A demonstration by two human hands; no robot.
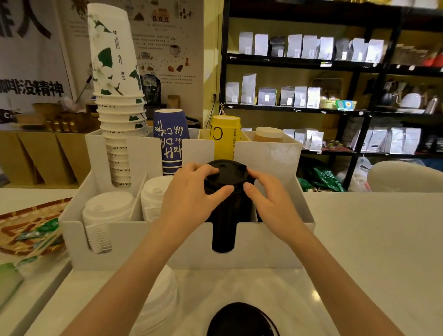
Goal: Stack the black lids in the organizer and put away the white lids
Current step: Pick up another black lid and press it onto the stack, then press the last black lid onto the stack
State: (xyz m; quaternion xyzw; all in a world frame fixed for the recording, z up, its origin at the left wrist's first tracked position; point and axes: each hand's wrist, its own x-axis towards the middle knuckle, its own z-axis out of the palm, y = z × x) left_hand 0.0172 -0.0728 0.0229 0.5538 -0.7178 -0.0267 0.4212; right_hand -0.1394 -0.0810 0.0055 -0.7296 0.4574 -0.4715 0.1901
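A tall stack of black lids [225,214] stands in a front compartment of the white organizer [160,244]. My left hand [191,192] and my right hand [267,196] grip the top of that stack from both sides. Two stacks of white lids [108,210] [153,197] fill the front compartments to the left. On the counter near me lie a loose stack of white lids [162,306], partly behind my left arm, and more black lids [243,325].
Paper cup stacks stand in the organizer's rear slots: white-green [112,85], blue [169,139], yellow [224,137], brown [268,135]. A woven tray with packets [19,229] lies at the left. A dark shelf unit with bags [323,70] stands behind. White counter [377,253] extends right.
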